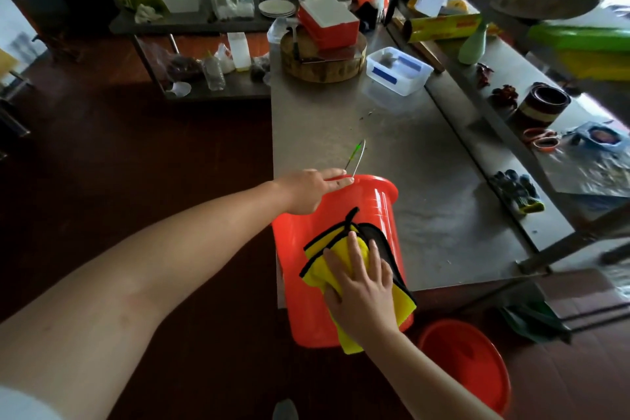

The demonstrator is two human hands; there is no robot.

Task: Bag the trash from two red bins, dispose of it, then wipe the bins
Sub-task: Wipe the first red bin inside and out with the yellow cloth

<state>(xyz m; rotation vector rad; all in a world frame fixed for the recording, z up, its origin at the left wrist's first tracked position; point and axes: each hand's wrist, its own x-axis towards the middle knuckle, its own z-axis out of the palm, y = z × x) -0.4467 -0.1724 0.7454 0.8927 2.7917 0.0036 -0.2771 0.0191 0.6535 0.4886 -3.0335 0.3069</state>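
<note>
Stainless steel worktop [341, 119] fills the right half of a cluttered kitchen, with dark reddish-brown floor [136, 147] to the left and near. At the near left corner of that worktop a red plastic bin [381, 215] lies on its side, rim towards the far end and base overhanging the near edge. Its thin wire handle [356, 157] sticks up just beyond the rim.

The left hand [313, 189] rests on the far rim, fingers laid fairly straight along it; whether the thumb hooks underneath cannot be seen. The right hand [363, 286] is spread flat, pressing a yellow cloth with black trim [318, 266] against the bin's upturned side. The two hands are well apart.

A second red plastic bin [467, 361] stands upright on the floor at the near right, just beside the first.

Farther along the worktop sit a round wooden chopping block [324, 68] with a red-and-white box [329, 24] on it, and a clear plastic container [399, 70] to its right. Black gloves with yellow cuffs [518, 191] and orange-handled scissors [542, 138] lie along the right side.
</note>
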